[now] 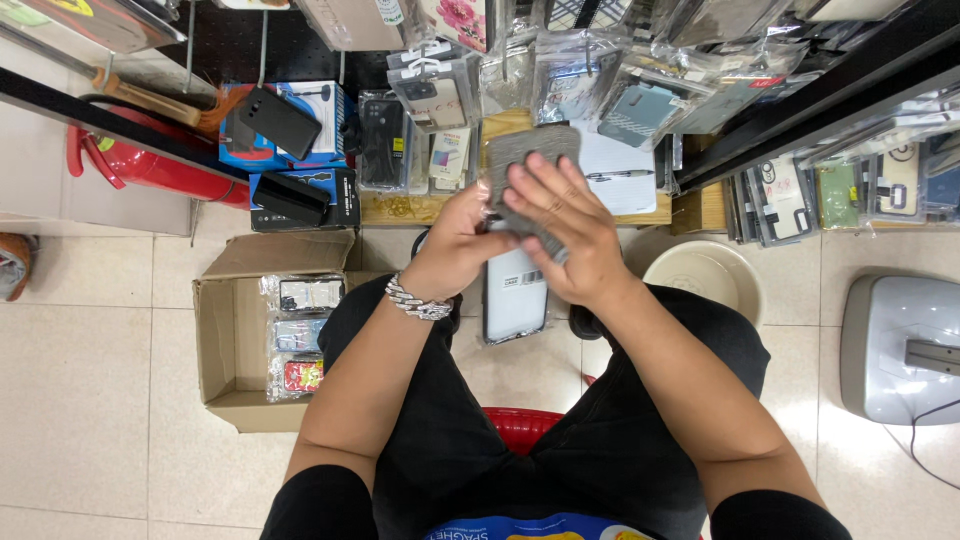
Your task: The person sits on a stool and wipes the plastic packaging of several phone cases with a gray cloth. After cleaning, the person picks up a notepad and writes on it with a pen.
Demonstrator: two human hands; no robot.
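Both hands work above the person's lap: the right hand (570,235) presses a grey cloth (530,160) onto a packaged phone case (513,295), which the left hand (455,245) grips; a cardboard box (225,340) sits on the floor alongside.

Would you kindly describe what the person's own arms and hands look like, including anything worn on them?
Both forearms are bare from above the elbow down. Short black sleeves cover the upper arms. The left hand has a chunky silver chain bracelet around its wrist. The right hand shows no bracelet or watch, and no rings are clearly visible on either hand. No gloves are worn.
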